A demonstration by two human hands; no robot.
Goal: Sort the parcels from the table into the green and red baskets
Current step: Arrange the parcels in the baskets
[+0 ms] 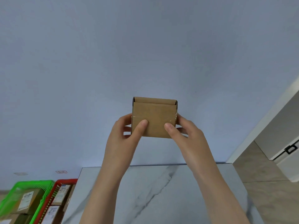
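Down at 8 o'clock, got the green basket (34, 183) and red basket (68, 180) side by side, both already holding labelled parcels (26, 200). Dead centre, with left hand (123, 138) curled round the 9 o'clock side of a cardboard parcel (153, 110) and right hand (187, 136) round its 3 o'clock side, holding it in the air over the table (161, 199). Could land in the wrong basket with no label showing, or slip from that fingertip pinch swinging down to 8.
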